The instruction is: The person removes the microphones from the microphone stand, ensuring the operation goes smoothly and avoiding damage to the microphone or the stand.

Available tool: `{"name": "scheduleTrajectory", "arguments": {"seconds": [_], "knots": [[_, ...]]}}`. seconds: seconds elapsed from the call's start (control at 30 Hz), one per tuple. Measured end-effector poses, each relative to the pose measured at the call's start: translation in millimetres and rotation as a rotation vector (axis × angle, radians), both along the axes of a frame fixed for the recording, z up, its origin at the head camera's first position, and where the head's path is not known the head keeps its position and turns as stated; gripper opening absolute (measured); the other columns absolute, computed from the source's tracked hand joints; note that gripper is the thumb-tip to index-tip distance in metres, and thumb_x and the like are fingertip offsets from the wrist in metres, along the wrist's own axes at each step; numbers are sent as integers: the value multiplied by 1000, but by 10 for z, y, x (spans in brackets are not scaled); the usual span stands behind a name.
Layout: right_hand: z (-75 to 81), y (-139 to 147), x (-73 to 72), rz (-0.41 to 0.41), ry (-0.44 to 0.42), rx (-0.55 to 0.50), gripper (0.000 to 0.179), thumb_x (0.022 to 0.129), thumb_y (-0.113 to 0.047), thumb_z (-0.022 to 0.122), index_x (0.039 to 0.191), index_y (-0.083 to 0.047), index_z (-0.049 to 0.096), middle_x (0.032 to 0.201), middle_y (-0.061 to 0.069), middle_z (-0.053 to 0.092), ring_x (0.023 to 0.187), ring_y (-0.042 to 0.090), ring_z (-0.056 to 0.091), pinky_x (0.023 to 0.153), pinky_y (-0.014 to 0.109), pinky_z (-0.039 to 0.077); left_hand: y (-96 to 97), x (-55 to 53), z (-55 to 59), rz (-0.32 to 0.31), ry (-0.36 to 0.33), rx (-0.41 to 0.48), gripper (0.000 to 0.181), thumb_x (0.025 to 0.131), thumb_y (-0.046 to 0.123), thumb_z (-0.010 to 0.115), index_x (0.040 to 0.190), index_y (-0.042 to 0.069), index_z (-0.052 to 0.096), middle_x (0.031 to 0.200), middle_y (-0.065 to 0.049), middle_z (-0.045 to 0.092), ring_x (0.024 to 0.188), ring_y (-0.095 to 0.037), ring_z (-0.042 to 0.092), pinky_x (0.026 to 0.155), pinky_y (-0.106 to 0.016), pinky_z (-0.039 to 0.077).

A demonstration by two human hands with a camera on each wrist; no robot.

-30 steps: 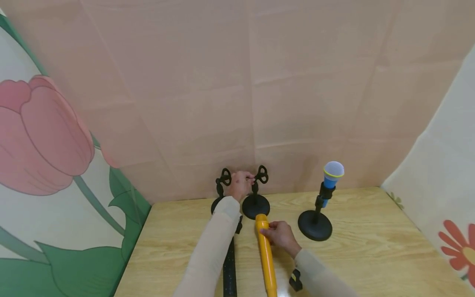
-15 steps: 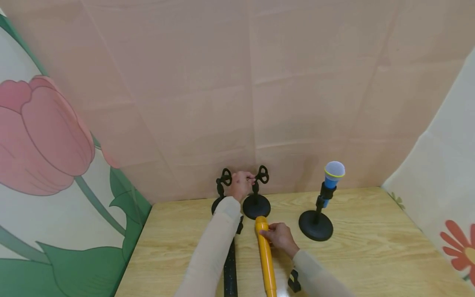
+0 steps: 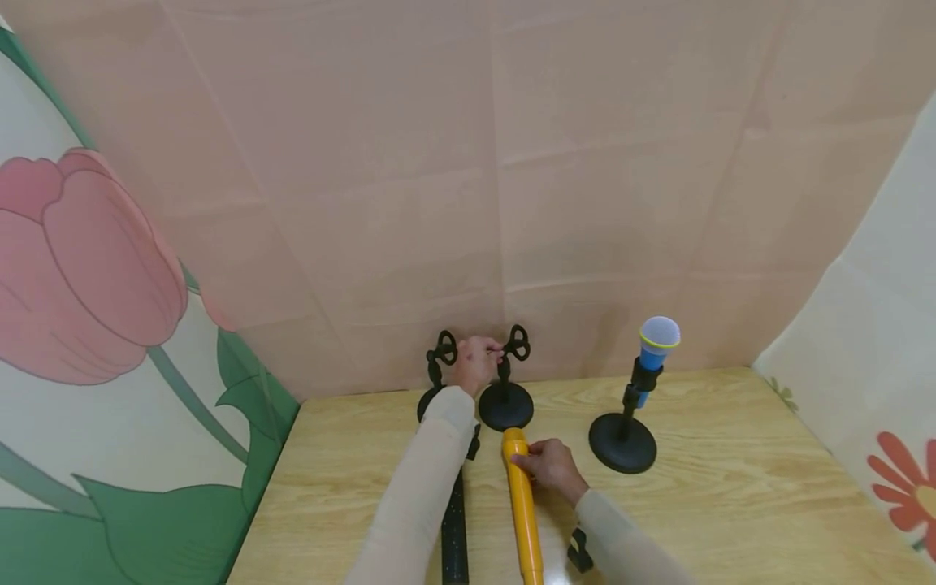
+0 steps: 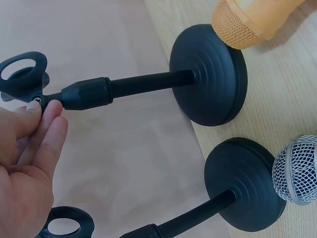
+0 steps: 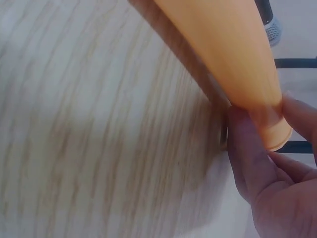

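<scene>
At the clip joint of the middle black microphone stand [image 3: 506, 406], my left hand [image 3: 475, 363] pinches with thumb and fingertips. The stand's round clip [image 4: 25, 74] holds no microphone. My right hand [image 3: 554, 467] grips a yellow microphone [image 3: 522, 512] near its head end, with thumb and fingers on either side. That microphone lies lengthwise, its mesh head [image 4: 235, 27] near the middle stand's base. Partly behind my left sleeve is a black microphone [image 3: 454, 528]; its silver mesh head [image 4: 299, 168] shows close to the left stand's base [image 4: 242, 183].
On the right, a third stand [image 3: 623, 444] bears a blue microphone [image 3: 651, 359] with a white top. The left stand's clip [image 3: 446, 348] rises beside my left hand. A pinkish cloth [image 3: 366, 203] hangs behind the wooden table [image 3: 731, 487].
The yellow microphone and my right hand have shifted very slightly toward me, away from the middle stand's base. My left hand stays at the clip joint.
</scene>
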State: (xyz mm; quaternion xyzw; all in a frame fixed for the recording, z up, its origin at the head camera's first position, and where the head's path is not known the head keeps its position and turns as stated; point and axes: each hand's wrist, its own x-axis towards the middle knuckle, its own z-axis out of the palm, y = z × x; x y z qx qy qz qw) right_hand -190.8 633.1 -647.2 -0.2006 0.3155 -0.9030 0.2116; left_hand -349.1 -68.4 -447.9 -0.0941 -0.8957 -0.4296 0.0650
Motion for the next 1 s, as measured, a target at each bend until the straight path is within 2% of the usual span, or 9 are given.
{"name": "scheduleTrajectory", "arguments": {"seconds": [0.2, 0.3, 0.47, 0.57, 0.67, 0.73, 0.83, 0.9, 1.0], "knots": [[-76, 50, -5, -41, 6, -8, 62, 105, -46, -8, 155, -39, 28, 146, 4, 52, 125, 26, 58, 82, 47, 57, -3, 12, -1, 1, -18, 10, 19, 97, -2, 62, 107, 5, 76, 110, -12, 73, 94, -17, 67, 87, -33, 55], [-123, -50, 50, -148, 105, -44, 57, 108, -19, -7, 159, -37, 13, 150, 7, 47, 128, 29, 54, 84, 47, 56, -2, 23, 4, 8, -24, 6, 19, 96, -2, 63, 108, 5, 76, 110, -13, 73, 95, -17, 68, 86, -33, 55], [-137, -193, 123, -248, 160, -130, 61, 106, -6, -7, 160, -34, -1, 155, 9, 38, 131, 34, 51, 88, 51, 53, 1, 49, 18, 26, -42, 15, 18, 96, -1, 64, 106, 6, 77, 110, -10, 73, 95, -18, 66, 89, -36, 54], [-97, -253, 172, -336, 179, -38, 70, 105, 5, 2, 160, -38, 0, 155, 6, 39, 129, 32, 53, 85, 50, 55, 7, 56, 23, 43, -42, -13, 18, 96, 3, 65, 108, 9, 78, 111, -6, 73, 101, -19, 65, 92, -38, 53], [-38, -288, 211, -440, 203, 142, 81, 100, 17, 12, 160, -36, 0, 152, 2, 44, 125, 26, 57, 82, 44, 57, 5, 55, 0, 42, 0, -62, 19, 96, 8, 68, 112, 11, 77, 111, -6, 74, 106, -22, 64, 100, -40, 47], [-12, -249, 199, -407, 174, 151, 73, 104, 10, 9, 160, -35, 0, 151, 1, 46, 124, 24, 58, 88, 44, 55, -1, 63, -28, 30, 28, -68, 22, 96, 10, 68, 116, 11, 76, 110, -5, 74, 106, -23, 64, 102, -41, 46], [-26, -156, 137, -289, 120, 59, 60, 108, -6, 0, 160, -36, 2, 150, 2, 47, 124, 24, 58, 91, 45, 53, -20, 90, -75, 4, 45, -33, 28, 96, 10, 69, 123, 9, 72, 115, -7, 73, 107, -22, 67, 100, -37, 48], [-49, -87, 94, -216, 74, 2, 55, 108, -21, -6, 159, -38, 7, 149, 4, 48, 124, 25, 58, 91, 45, 54, -25, 109, -92, -8, 43, -1, 32, 95, 9, 69, 127, 7, 69, 119, -8, 71, 108, -22, 67, 91, -34, 55], [-67, -31, 61, -174, 56, 5, 57, 108, -22, -8, 158, -39, 14, 147, 4, 51, 123, 24, 59, 85, 44, 56, -32, 130, -117, -20, 49, 29, 36, 95, 9, 69, 131, 5, 65, 123, -9, 69, 109, -21, 67, 88, -32, 56]]}}
